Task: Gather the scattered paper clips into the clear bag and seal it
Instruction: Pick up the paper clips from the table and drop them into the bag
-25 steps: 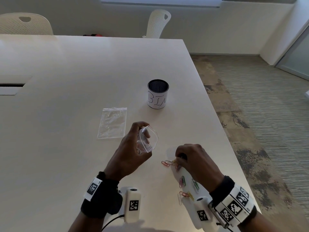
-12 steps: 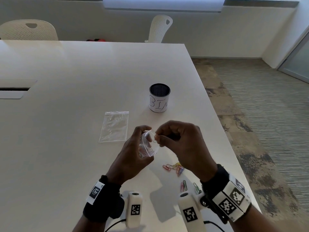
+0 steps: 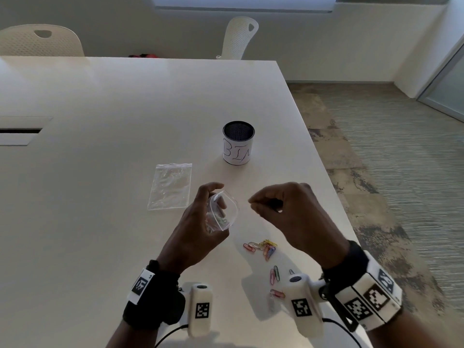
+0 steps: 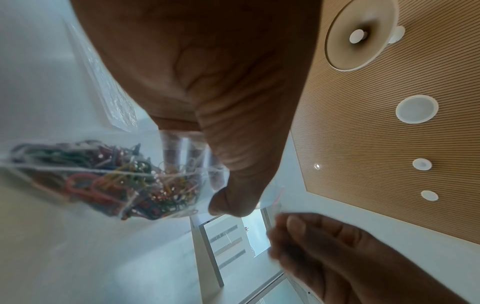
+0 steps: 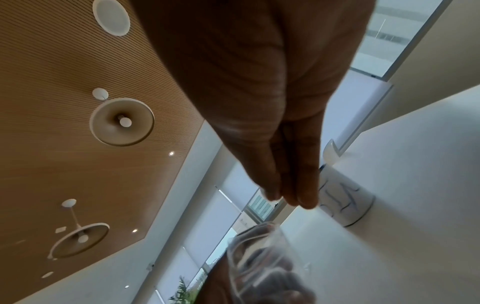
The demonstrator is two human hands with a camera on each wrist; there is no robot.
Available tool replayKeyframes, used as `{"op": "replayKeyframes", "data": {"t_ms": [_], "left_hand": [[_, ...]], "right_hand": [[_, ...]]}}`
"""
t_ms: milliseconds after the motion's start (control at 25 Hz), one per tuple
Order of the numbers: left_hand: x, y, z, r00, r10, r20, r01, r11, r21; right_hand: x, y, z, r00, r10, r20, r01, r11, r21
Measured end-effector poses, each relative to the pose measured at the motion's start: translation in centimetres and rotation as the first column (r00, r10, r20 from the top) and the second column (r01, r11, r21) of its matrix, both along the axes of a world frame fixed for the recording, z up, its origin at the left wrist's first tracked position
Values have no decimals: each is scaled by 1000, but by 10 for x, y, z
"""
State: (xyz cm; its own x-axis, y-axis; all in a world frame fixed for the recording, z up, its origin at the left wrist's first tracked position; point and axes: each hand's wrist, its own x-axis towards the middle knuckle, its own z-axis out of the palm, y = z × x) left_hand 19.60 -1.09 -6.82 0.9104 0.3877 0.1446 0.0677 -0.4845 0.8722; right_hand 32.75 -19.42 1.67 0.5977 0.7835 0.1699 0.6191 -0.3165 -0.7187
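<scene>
My left hand [image 3: 200,219] grips a small clear bag [image 3: 224,212] above the table, its mouth held open towards the right. In the left wrist view the bag [image 4: 103,176] holds several coloured paper clips, with my thumb [image 4: 233,197] pressed on its rim. My right hand [image 3: 253,203] hovers just right of the bag mouth, apart from it, its fingertips [image 5: 288,197] pressed together with nothing visible between them. Loose paper clips [image 3: 263,247] lie on the white table [image 3: 100,247] below my hands, and more clips [image 3: 275,273] lie nearer me.
A second, flat clear bag [image 3: 170,185] lies left of my hands. A black mesh cup labelled BIN [image 3: 238,144] stands behind them. The table's right edge [image 3: 334,187] runs close to my right hand. Two white chairs stand at the far side.
My right hand rose from the clips on the table to the bag mouth, then drew back to the right. The left hand kept holding the bag open.
</scene>
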Motion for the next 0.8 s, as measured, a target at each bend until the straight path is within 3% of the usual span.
{"op": "replayKeyframes", "data": {"t_ms": [120, 240, 320, 480, 800], "left_hand": [[1, -1, 0, 1000, -3, -2, 3, 1000, -5], [1, -2, -2, 1000, -7, 2, 7, 1000, -23], [2, -3, -2, 1000, -9, -1, 9, 1000, -23], [3, -4, -1, 1000, -18, -6, 18, 1000, -13], [-3, -5, 1, 1000, -11, -8, 11, 1000, -1]], "right_hand": [[1, -37, -14, 999, 14, -30, -22, 953, -302], [-11, -70, -30, 999, 21, -25, -31, 794, -608], [-25, -85, -40, 1000, 3, -31, -24, 710, -703], [-52, -88, -54, 976, -123, -180, -37, 720, -693], [-51, -57, -66, 961, -232, -152, 102, 804, -585]]}}
